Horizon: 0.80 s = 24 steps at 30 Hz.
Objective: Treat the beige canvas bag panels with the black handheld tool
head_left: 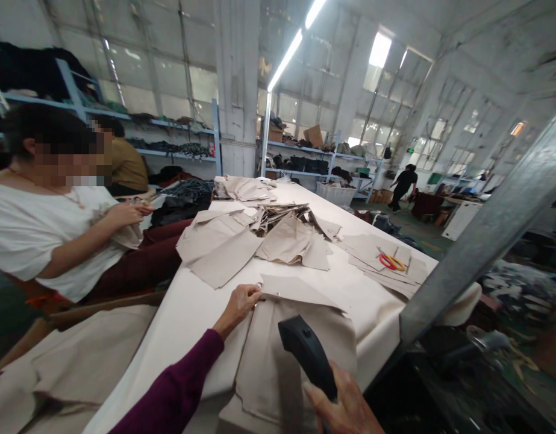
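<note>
My left hand [238, 308] pinches the upper left corner of a beige fabric piece [300, 290], with a small ring-like bit showing at its fingertips. That piece lies over a stack of beige fabric pieces [268, 377] at the near end of the table. My right hand [347, 402] grips the handle of a black handheld tool [307, 349], its curved body shaped like an electric clipper. The tool's wide head hangs over the stack, and I cannot tell whether it touches the cloth.
More beige pieces [289, 238] lie heaped farther along the white-covered table [200, 319]. Scissors [392, 261] with red and yellow handles rest on cloth at right. A slanted metal post [481, 226] stands beside the table. At left sits a co-worker [56, 223], behind a box of fabric [79, 355].
</note>
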### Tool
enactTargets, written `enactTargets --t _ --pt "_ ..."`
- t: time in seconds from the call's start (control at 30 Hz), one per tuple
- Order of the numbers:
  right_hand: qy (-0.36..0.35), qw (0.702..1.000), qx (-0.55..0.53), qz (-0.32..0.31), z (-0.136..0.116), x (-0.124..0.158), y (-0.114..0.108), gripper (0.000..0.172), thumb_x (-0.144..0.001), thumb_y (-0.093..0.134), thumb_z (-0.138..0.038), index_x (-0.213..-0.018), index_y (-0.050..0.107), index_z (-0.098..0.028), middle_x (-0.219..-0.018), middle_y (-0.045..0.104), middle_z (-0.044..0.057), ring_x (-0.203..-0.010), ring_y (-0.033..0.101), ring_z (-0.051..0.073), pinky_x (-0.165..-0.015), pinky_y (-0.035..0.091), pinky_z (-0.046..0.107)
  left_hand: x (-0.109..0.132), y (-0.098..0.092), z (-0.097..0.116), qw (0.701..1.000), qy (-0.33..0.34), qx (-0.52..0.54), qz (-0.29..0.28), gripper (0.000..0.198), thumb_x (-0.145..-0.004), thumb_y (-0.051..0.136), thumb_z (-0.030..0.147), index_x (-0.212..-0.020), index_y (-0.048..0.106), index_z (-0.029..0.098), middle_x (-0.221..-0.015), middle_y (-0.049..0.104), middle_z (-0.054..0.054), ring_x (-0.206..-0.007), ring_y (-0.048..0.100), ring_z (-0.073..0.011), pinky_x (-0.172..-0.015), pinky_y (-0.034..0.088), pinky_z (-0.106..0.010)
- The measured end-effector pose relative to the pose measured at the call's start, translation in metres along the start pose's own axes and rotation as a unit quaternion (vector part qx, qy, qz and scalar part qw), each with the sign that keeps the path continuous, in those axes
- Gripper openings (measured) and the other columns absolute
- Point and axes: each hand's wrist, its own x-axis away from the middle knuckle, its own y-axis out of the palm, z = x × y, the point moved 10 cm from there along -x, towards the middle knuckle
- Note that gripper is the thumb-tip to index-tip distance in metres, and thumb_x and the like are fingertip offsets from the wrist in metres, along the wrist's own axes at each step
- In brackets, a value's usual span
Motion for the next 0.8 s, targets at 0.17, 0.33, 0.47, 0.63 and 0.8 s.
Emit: enactTargets --t 0.17,0.33,0.47,0.63,0.8 --pt "-0.024 0.994 -0.059 -0.084 -0.040 0.000 0.025 0.039 -0.084 0.051 -0.045 -0.108 0.055 -0.014 -0.075 0.061 0.002 -0.059 0.060 0.016 -0.057 0.050 0.025 0.037 -0.004 -0.002 0.990 -0.067 0.127 0.009 0.033 -0.069 0.059 0.046 -0.062 0.058 0.014 -0.053 0.048 0.004 -0.049 0.045 -0.0095 -0.053 0.040 -0.023" --pt "-0.033 0.990 -0.087 -0.109 -0.062 -0.003 0.045 0.029 -0.086 0.049 -0.042 -0.095 0.052 -0.014 -0.056 0.050 -0.004 -0.047 0.054 0.013 -0.043 0.042 0.020 0.074 -0.005 0.008 0.963 -0.078 0.255 0.030 0.034 -0.065 0.069 0.043 -0.057 0.056 0.013 -0.056 0.050 0.003 -0.051 0.045 -0.0078 -0.053 0.040 -0.021" --pt "-0.077 0.991 -0.093 -0.065 -0.080 -0.015 0.039 0.025 -0.086 0.050 -0.042 -0.087 0.051 -0.017 -0.052 0.050 -0.005 -0.043 0.052 0.011 -0.040 0.040 0.019 0.097 0.002 -0.003 0.919 -0.112 0.374 0.063 0.030 -0.056 0.078 0.036 -0.056 0.061 0.011 -0.057 0.054 0.001 -0.052 0.046 -0.0078 -0.052 0.039 -0.021" --pt "-0.095 0.991 -0.085 -0.036 -0.084 -0.018 0.020 0.028 -0.087 0.048 -0.046 -0.086 0.049 -0.018 -0.052 0.052 -0.005 -0.042 0.052 0.011 -0.041 0.043 0.020 0.113 0.002 -0.015 0.900 -0.127 0.403 0.104 0.033 -0.052 0.080 0.037 -0.054 0.061 0.011 -0.053 0.051 0.002 -0.050 0.045 -0.0070 -0.049 0.037 -0.020" --pt "-0.069 0.990 -0.090 -0.078 -0.069 0.012 0.018 0.029 -0.088 0.048 -0.045 -0.091 0.050 -0.016 -0.051 0.051 -0.007 -0.041 0.052 0.011 -0.040 0.043 0.020 0.115 -0.004 -0.019 0.887 -0.129 0.424 0.129 0.033 -0.051 0.080 0.036 -0.053 0.060 0.010 -0.053 0.051 0.003 -0.049 0.044 -0.0064 -0.048 0.037 -0.020"
